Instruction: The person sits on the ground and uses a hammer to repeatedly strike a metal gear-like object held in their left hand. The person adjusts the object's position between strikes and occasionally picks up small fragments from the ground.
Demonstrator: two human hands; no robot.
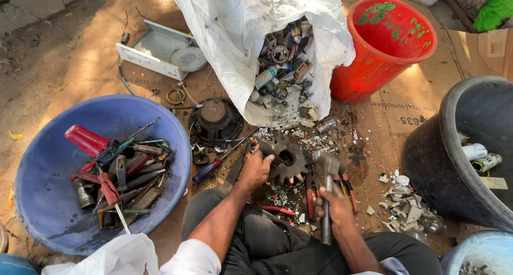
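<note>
Head view, looking down from left to right: a blue basin (43,200) full of hand tools sits at my far left, then my left hand (256,168) presses a small dark piece against a toothed metal gear (288,160) lying on the cardboard. Just right of the gear, my right hand (334,208) is clenched around the handle of a hammer (326,165), its head beside the gear. A white sack (235,45) of scrap lies open beyond the gear, with a red bucket (385,56) farther right.
</note>
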